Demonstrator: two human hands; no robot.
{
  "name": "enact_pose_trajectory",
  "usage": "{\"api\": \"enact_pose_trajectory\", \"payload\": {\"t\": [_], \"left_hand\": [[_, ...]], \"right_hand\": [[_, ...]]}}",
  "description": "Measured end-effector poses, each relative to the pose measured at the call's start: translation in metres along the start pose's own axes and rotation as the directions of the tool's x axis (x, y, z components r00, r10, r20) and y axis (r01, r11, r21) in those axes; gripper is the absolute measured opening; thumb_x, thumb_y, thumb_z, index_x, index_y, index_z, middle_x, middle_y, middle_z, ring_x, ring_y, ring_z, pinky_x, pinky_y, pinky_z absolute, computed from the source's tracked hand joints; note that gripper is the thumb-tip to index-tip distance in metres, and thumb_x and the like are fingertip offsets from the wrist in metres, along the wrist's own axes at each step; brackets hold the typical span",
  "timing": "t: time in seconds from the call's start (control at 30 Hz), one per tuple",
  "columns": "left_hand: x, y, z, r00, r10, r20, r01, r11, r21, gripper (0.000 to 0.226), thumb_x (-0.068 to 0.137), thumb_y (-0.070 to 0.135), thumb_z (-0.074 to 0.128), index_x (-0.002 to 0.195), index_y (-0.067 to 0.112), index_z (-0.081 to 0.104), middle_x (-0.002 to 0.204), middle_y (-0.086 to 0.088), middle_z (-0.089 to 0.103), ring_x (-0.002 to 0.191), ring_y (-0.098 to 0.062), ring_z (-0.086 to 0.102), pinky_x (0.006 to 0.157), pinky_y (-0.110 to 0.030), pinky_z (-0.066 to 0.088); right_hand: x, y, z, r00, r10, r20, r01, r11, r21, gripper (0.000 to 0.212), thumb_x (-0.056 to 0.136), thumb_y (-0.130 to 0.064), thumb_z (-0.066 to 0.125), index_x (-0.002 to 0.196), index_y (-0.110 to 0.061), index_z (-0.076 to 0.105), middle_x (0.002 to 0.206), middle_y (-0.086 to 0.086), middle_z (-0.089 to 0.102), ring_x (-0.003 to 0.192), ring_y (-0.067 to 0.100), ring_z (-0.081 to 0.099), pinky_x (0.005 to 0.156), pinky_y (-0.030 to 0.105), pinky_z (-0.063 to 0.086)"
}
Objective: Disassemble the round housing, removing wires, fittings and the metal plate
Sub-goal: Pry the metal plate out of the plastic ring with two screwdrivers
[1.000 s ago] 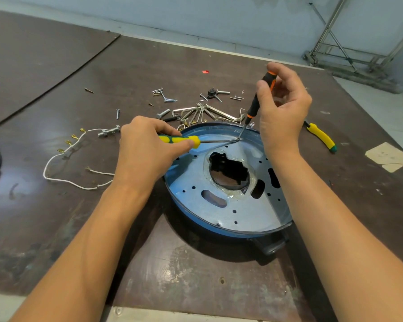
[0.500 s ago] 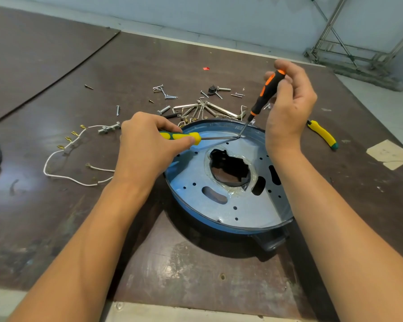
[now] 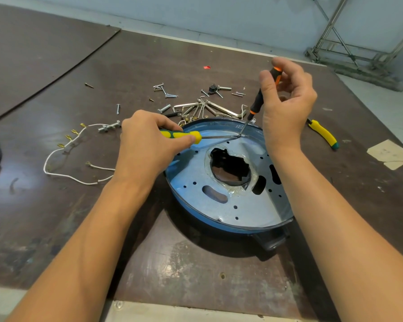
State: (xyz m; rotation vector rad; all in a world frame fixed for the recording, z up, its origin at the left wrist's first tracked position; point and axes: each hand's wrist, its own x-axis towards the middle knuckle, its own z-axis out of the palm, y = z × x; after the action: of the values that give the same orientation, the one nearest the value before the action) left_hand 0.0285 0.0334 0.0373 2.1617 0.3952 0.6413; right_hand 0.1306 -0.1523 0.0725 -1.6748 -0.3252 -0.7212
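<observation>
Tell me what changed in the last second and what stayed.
The right hand tilted the orange-and-black screwdriver slightly rightward and shifted its fingers on the handle; the tip stayed at the far rim of the round housing. Nothing was picked up or released. The left hand still grips the yellow-green screwdriver, tips meeting at the same spot. Housing, metal plate and loose screws are unmoved.

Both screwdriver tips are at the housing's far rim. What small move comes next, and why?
Probably lever gently with both tips to lift the far edge of the metal plate. The left hand grips the yellow screwdriver, the right hand the black-and-orange screwdriver; their tips meet there against the blue housing, and the plate sits inside.
</observation>
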Motion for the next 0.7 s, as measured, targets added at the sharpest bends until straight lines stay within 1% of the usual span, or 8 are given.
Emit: {"api": "enact_pose_trajectory", "payload": {"t": [0.07, 0.13, 0.2, 0.27, 0.37, 0.53, 0.63, 0.7], "left_hand": [[0.0000, 0.0000, -0.0001, 1.000, 0.004, 0.001, -0.004, 1.000, 0.000, 0.034, 0.065, 0.054, 0.089, 0.082, 0.026, 0.078, 0.073, 0.009, 0.067, 0.069, -0.001, 0.057, 0.055, -0.012, 0.037], [-0.0001, -0.0003, -0.0002, 1.000, 0.005, 0.003, -0.005, 1.000, 0.000, 0.035, 0.065, 0.054, 0.089, 0.082, 0.026, 0.078, 0.073, 0.010, 0.067, 0.070, -0.001, 0.058, 0.055, -0.011, 0.037], [-0.0002, -0.0001, -0.0001, 1.000, 0.005, 0.002, -0.005, 1.000, 0.000, 0.033, 0.064, 0.055, 0.089, 0.080, 0.028, 0.076, 0.071, 0.012, 0.065, 0.067, 0.000, 0.057, 0.054, -0.009, 0.035], [-0.0005, -0.0001, 0.0001, 1.000, 0.002, 0.000, -0.002, 1.000, 0.000, 0.032, 0.064, 0.055, 0.089, 0.079, 0.030, 0.075, 0.070, 0.012, 0.064, 0.066, 0.000, 0.056, 0.052, -0.007, 0.034], [-0.0005, 0.0000, 0.0000, 1.000, 0.001, 0.000, -0.001, 1.000, -0.001, 0.033, 0.064, 0.055, 0.089, 0.079, 0.029, 0.076, 0.069, 0.013, 0.063, 0.066, -0.001, 0.055, 0.053, -0.009, 0.034], [-0.0001, -0.0003, 0.0003, 1.000, 0.004, 0.003, -0.004, 1.000, -0.004, 0.034, 0.065, 0.055, 0.089, 0.080, 0.027, 0.077, 0.070, 0.008, 0.065, 0.069, -0.007, 0.056, 0.056, -0.014, 0.037], [0.0001, -0.0004, 0.0004, 1.000, 0.002, 0.002, -0.002, 1.000, -0.001, 0.033, 0.065, 0.055, 0.089, 0.079, 0.028, 0.076, 0.071, 0.010, 0.065, 0.070, -0.005, 0.056, 0.055, -0.013, 0.037], [0.0000, -0.0003, 0.0002, 1.000, 0.000, 0.003, 0.000, 1.000, -0.003, 0.034, 0.065, 0.055, 0.088, 0.080, 0.027, 0.077, 0.071, 0.011, 0.065, 0.069, -0.002, 0.057, 0.054, -0.011, 0.036]], "right_hand": [[0.0016, 0.0032, -0.0004, 1.000, 0.002, -0.009, -0.002, 1.000, 0.003, 0.024, 0.097, -0.011, 0.067, 0.120, -0.006, 0.071, 0.108, 0.011, 0.064, 0.093, 0.017, 0.062, 0.085, 0.030, 0.054], [0.0044, 0.0064, -0.0014, 0.999, 0.045, -0.014, -0.045, 0.998, 0.040, 0.028, 0.100, -0.004, 0.055, 0.124, -0.002, 0.069, 0.110, 0.012, 0.067, 0.097, 0.026, 0.062, 0.091, 0.037, 0.054], [0.0043, 0.0050, -0.0015, 0.997, 0.078, 0.006, -0.078, 0.994, 0.076, 0.031, 0.102, -0.004, 0.048, 0.126, -0.001, 0.066, 0.110, 0.013, 0.064, 0.098, 0.023, 0.058, 0.093, 0.042, 0.051], [0.0007, 0.0008, -0.0003, 0.998, 0.058, 0.021, -0.058, 0.998, 0.026, 0.026, 0.101, -0.012, 0.058, 0.124, -0.005, 0.067, 0.113, 0.018, 0.062, 0.098, 0.015, 0.057, 0.096, 0.039, 0.053], [-0.0006, -0.0004, -0.0004, 1.000, 0.013, 0.013, -0.013, 1.000, -0.008, 0.025, 0.096, -0.015, 0.069, 0.120, -0.006, 0.070, 0.112, 0.023, 0.064, 0.092, 0.010, 0.057, 0.086, 0.029, 0.052], [0.0042, 0.0023, -0.0029, 0.995, 0.095, -0.008, -0.094, 0.989, 0.114, 0.033, 0.099, 0.002, 0.047, 0.127, 0.002, 0.065, 0.114, 0.023, 0.069, 0.096, 0.017, 0.063, 0.085, 0.031, 0.056], [0.0001, -0.0029, -0.0012, 0.998, 0.059, 0.011, -0.059, 0.998, 0.012, 0.027, 0.100, -0.011, 0.059, 0.125, -0.003, 0.067, 0.117, 0.024, 0.064, 0.099, 0.016, 0.059, 0.091, 0.036, 0.055], [-0.0005, -0.0024, -0.0012, 1.000, 0.029, 0.000, -0.029, 0.999, -0.036, 0.025, 0.098, -0.014, 0.066, 0.121, -0.005, 0.069, 0.115, 0.022, 0.062, 0.097, 0.018, 0.061, 0.087, 0.037, 0.056]]}}
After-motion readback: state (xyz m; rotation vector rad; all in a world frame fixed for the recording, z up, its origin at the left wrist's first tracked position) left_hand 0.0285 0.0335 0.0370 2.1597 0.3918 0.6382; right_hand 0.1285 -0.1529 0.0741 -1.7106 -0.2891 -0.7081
